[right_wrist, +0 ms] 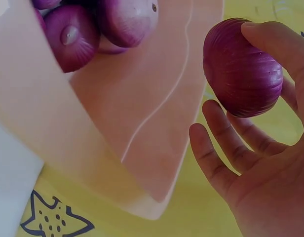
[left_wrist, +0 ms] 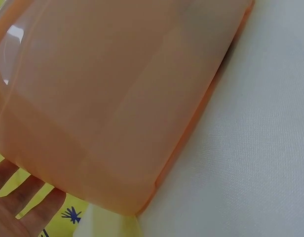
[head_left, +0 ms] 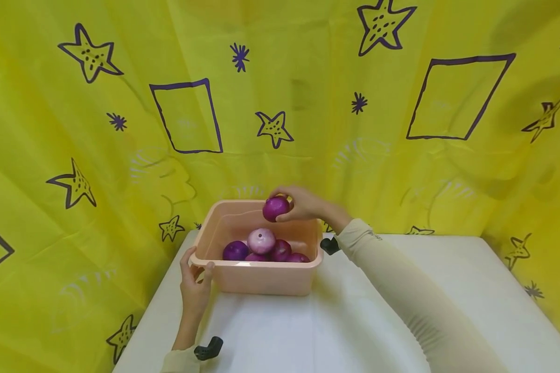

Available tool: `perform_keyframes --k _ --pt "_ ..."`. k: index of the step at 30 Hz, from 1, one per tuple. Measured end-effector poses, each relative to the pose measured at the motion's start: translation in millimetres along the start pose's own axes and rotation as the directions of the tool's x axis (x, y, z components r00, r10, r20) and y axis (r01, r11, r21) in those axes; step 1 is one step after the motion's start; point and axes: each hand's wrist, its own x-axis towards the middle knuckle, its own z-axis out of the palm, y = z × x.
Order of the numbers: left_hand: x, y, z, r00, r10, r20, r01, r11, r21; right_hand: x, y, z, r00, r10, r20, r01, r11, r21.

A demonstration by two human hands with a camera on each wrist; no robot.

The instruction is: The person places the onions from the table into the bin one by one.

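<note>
My right hand (head_left: pixel 303 204) holds a red onion (head_left: pixel 276 208) above the back right part of a peach plastic bin (head_left: pixel 263 280). In the right wrist view, the thumb and some fingers pinch this onion (right_wrist: pixel 243 69), while other fingers (right_wrist: pixel 211 155) stand away from it. My left hand (head_left: pixel 196 290) grips the bin's front left corner at the rim, thumb in front. Its fingers (left_wrist: pixel 31 197) show at the edge of the bin wall in the left wrist view. Inside lie several onions: a pale one (head_left: pixel 261 241) on top, a dark purple one (head_left: pixel 235 250) at left, and redder ones partly hidden by the front wall.
The bin stands on a white table (head_left: pixel 401 300) near its back edge. Behind and beside the table hangs a yellow curtain (head_left: pixel 303 67) with drawn stars and rectangles. Black camera mounts (head_left: pixel 208 348) are worn at both wrists.
</note>
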Motion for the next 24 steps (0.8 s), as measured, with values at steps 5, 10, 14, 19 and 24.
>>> perform_keyframes --k 5,10,14,19,24 --pt "0.2 -1.1 0.2 1.000 -0.004 -0.007 0.004 1.000 0.010 1.1 -0.7 4.9 1.000 -0.015 -0.002 0.015 1.000 0.016" --pt "-0.5 0.9 0.1 1.000 -0.004 0.001 0.004 1.000 -0.005 -0.4 0.8 6.5 1.000 0.015 0.018 -0.015 1.000 -0.002" --pt "-1.7 2.8 -0.4 1.000 -0.003 0.007 0.004 1.000 -0.026 -2.3 0.6 5.4 0.999 0.036 0.017 -0.035 0.999 -0.040" --pt "-1.1 3.9 -1.2 1.000 0.002 0.015 -0.001 0.999 -0.048 -4.4 -1.2 3.1 1.000 0.022 -0.020 -0.024 0.997 -0.074" --pt "-0.7 4.7 -0.2 1.000 -0.025 0.019 0.026 0.999 -0.046 -9.8 -2.1 1.8 0.998 0.022 -0.051 -0.026 0.996 -0.082"
